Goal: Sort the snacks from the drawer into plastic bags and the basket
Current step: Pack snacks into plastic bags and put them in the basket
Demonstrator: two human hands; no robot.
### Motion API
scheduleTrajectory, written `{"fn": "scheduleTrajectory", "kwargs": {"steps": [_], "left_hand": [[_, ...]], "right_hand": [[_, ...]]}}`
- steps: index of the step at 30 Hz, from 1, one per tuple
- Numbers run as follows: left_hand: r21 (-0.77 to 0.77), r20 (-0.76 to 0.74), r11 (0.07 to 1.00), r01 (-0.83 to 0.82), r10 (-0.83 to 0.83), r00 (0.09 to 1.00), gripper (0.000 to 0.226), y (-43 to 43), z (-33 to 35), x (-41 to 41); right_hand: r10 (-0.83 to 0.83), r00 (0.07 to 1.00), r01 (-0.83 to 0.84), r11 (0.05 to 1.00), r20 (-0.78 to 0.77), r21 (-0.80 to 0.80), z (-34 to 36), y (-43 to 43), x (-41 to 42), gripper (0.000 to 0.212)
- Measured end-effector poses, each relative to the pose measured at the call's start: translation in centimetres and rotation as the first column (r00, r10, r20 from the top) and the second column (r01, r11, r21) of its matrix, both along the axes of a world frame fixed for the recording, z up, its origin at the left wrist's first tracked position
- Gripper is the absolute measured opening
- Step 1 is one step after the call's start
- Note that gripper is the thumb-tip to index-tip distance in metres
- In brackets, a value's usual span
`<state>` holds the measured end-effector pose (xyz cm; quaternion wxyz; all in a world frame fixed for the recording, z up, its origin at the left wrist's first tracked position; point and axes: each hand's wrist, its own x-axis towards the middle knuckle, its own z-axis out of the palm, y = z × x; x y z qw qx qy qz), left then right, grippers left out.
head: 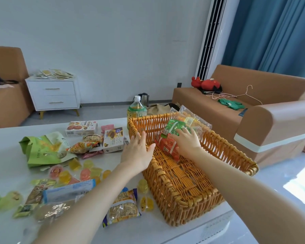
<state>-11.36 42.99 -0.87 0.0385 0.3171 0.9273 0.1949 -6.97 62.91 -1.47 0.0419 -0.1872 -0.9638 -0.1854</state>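
On the white table point(5, 141), loose snacks point(88, 173) lie nearest the open left hand point(137, 152); the open right hand point(187, 140) rests on red and green packs point(165, 146) in the orange woven basket point(165, 191).

Bright, even daylight, soft shadows.
Glare whitens the floor point(299, 189) at four o'clock; edges bend, blur smears packets point(51, 211) at seven o'clock.

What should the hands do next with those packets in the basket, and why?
Probably lift the right hand off the green packet and red packet: both already lie inside the basket, while jelly cups and more snacks wait on the table near the open left hand.
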Motion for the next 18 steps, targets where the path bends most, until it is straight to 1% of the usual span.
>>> {"fn": "scheduleTrajectory", "kwargs": {"steps": [3, 4, 6, 8, 9, 14, 18], "left_hand": [[0.025, -0.011, 1.000, -0.017, 0.017, 1.000, 0.059, -1.7, 1.2, 1.2], [0.029, -0.024, 0.999, -0.020, 0.021, 0.999, 0.057, -2.5, 1.9, 1.8], [0.035, -0.059, 0.999, -0.038, 0.040, 0.997, 0.054, -4.5, 3.4, 3.1], [0.063, -0.083, 0.996, -0.068, 0.073, 0.994, 0.052, -6.8, 4.7, 4.3], [0.077, -0.091, 0.994, -0.084, 0.091, 0.992, 0.051, -7.9, 5.4, 4.9], [0.133, -0.123, 0.983, -0.124, 0.140, 0.982, 0.049, -13.9, 7.9, 8.2], [0.197, -0.123, 0.966, -0.168, 0.194, 0.973, 0.047, -19.1, 8.7, 10.5]], "right_hand": [[0.068, 0.985, -0.074, 0.997, -0.156, -0.036, 2.6, -1.8, 2.3, 0.040], [0.089, 0.973, -0.106, 0.992, -0.213, -0.070, 3.6, -2.5, 3.1, 0.037], [0.113, 0.932, -0.187, 0.964, -0.343, -0.189, 5.7, -4.5, 4.8, 0.035], [0.121, 0.875, -0.291, 0.905, -0.468, -0.310, 7.7, -7.0, 6.5, 0.033], [0.135, 0.851, -0.338, 0.880, -0.507, -0.334, 8.5, -8.4, 7.4, 0.032], [0.239, 0.779, -0.487, 0.813, -0.580, -0.318, 10.9, -14.5, 11.0, 0.032], [0.287, 0.770, -0.529, 0.787, -0.570, -0.318, 11.4, -18.9, 13.4, 0.033]]}}
